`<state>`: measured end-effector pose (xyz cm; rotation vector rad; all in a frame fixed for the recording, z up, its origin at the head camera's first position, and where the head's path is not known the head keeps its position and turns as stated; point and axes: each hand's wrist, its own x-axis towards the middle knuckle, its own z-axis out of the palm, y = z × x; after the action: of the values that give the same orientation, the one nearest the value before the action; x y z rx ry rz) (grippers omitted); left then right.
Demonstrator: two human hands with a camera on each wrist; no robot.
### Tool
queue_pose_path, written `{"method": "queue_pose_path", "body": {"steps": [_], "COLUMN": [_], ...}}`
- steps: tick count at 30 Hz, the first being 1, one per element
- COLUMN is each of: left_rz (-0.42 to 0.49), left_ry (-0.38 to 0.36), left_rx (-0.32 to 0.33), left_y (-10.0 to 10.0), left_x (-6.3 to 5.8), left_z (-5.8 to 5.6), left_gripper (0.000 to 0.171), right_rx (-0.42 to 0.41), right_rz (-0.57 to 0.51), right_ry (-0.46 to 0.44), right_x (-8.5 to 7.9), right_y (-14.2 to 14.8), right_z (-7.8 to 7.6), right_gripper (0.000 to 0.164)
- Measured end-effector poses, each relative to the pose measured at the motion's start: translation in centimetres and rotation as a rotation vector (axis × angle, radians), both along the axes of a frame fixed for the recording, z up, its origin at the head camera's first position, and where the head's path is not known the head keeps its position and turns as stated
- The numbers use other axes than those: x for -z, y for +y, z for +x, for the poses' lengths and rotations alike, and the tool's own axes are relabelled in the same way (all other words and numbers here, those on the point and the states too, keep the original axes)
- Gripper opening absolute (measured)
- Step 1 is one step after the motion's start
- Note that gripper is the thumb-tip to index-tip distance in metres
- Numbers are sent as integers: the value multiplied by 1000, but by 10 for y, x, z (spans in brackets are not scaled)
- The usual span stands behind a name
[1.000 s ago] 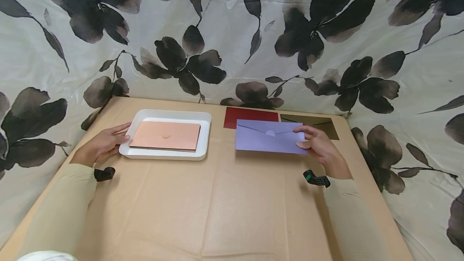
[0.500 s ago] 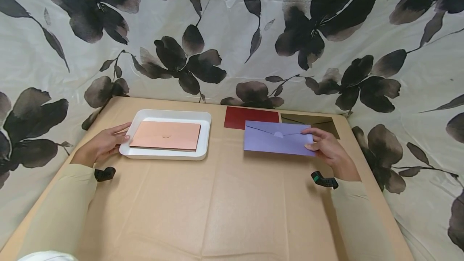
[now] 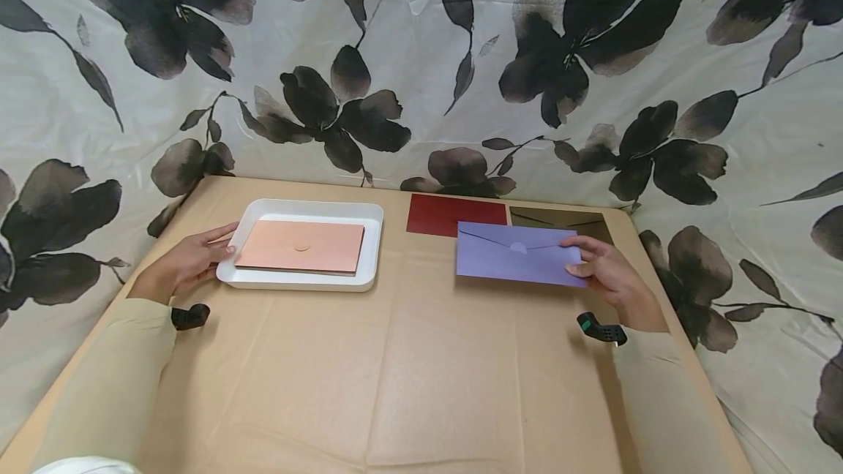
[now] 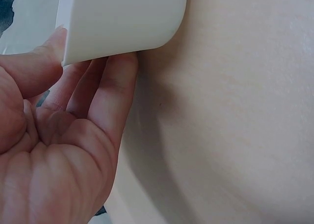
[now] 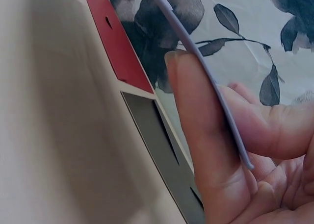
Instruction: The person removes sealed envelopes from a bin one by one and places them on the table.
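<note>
My right hand (image 3: 612, 278) pinches the right end of a lavender envelope (image 3: 507, 254) between thumb and fingers, its flap side up. The envelope is lifted above the table and casts a shadow below. Edge-on, the lavender envelope (image 5: 211, 79) shows between thumb and fingers in the right wrist view. On the left, my left hand (image 3: 187, 262) holds the side of a white tray (image 3: 372, 254). In the left wrist view, the thumb is against the tray's rim (image 4: 122, 23) and the fingers reach under it. A peach envelope (image 3: 299, 240) lies in the tray, a thin darker edge showing beneath it.
A red envelope (image 3: 441, 214) lies at the table's back edge, partly behind the lavender one. Beside it on the right is an olive envelope (image 3: 553, 218), partly covered. The tan table (image 3: 395, 371) meets a floral cloth (image 3: 435, 42) at the back.
My right hand has moved to the right and slightly toward the front with the lavender envelope, now covering more of the olive envelope. The left hand and tray have stayed put.
</note>
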<state>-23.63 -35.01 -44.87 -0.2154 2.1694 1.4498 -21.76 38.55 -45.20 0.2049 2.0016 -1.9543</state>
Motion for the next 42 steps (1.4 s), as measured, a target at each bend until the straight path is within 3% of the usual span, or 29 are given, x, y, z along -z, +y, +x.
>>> {"method": "queue_pose_path", "body": {"steps": [8,34,42], "left_rz": [-4,9,-7], "left_ry": [3,0,-5], "left_rx": [1,2,4], "left_y": [0,0,0], "left_x": [0,0,-1], "left_z": [0,1,0], "left_gripper": [75,75,76], "right_rx": [15,31,-21], "right_rz": [55,-48,-34], "right_ry": [-37,-57,-79], "right_x": [3,8,11], "right_y": [10,40,54], "right_z": [0,6,10], "right_gripper": [47,47,43]}}
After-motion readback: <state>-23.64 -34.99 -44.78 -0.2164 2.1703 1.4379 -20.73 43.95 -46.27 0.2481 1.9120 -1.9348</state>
